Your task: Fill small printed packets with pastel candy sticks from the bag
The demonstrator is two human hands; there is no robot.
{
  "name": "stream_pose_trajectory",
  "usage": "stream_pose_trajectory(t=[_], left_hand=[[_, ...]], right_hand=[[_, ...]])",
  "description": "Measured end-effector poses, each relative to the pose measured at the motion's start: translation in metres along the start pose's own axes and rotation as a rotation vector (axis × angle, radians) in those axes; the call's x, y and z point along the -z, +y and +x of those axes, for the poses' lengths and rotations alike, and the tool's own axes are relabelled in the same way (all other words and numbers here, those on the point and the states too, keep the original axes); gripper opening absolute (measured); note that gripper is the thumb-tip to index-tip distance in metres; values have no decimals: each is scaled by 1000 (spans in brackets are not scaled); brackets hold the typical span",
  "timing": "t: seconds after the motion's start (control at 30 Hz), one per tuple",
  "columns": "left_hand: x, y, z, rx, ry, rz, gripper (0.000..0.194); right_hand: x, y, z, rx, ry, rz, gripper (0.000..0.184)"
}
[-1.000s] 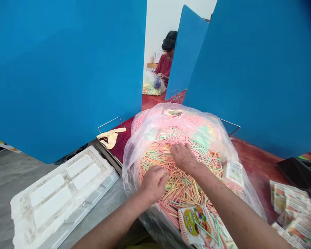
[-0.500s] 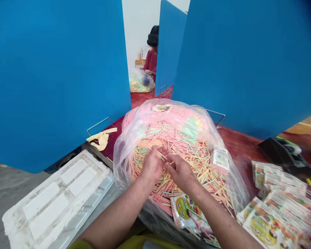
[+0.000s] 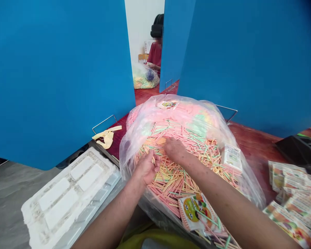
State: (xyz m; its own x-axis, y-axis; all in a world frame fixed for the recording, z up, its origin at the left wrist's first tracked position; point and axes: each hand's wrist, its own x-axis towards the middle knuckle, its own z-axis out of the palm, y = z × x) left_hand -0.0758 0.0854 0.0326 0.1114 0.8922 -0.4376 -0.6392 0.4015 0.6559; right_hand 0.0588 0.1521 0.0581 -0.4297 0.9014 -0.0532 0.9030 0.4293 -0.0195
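Observation:
A large clear plastic bag (image 3: pixel 251 188) lies open in front of me, full of thin pastel sticks (image 3: pixel 176 176) in pink, orange, yellow and green. Over the left part of the pile, my left hand (image 3: pixel 146 168) is closed with its palm turned up, and a few of the sticks poke out between its fingers. My right hand (image 3: pixel 175 150) reaches down onto the orange sticks just beyond it. Its fingers are curled and partly hidden, so what they hold does not show. A printed packet (image 3: pixel 194 211) with a cartoon face lies on the near side of the pile, several sticks across it.
A small white packet (image 3: pixel 232 157) rests at the bag's right side. Several flat printed packets (image 3: pixel 298 204) are stacked at right, near a black object (image 3: pixel 300 152). A white foam lid (image 3: pixel 69 197) stands at left, beside a yellowish strip (image 3: pixel 107 138). Blue panels (image 3: pixel 59 76) flank the bag; a person (image 3: pixel 155 53) sits beyond.
My hands have come apart. The left has drawn slightly toward me with some sticks, while the right has moved forward and down onto the pile. The view has shifted a little left.

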Motion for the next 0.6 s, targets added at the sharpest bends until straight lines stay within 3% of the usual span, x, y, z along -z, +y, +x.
stream_pose_trajectory(t=[0.13, 0.23, 0.33, 0.5, 0.6], left_hand=[[0, 1, -1, -19, -91, 33, 25], [-3, -4, 0, -128, -21, 79, 24], [-15, -16, 2, -189, -46, -24, 24], [-43, -40, 3, -131, -160, -222, 23], [-49, -41, 6, -86, -163, -196, 19]], right_hand=[[3, 2, 8, 12, -42, -25, 17], [14, 4, -9, -31, -5, -44, 22], [17, -8, -32, -99, 12, 45, 21], [1, -31, -58, -323, 62, 224, 26], [-2, -20, -72, -219, 133, 332, 27]])
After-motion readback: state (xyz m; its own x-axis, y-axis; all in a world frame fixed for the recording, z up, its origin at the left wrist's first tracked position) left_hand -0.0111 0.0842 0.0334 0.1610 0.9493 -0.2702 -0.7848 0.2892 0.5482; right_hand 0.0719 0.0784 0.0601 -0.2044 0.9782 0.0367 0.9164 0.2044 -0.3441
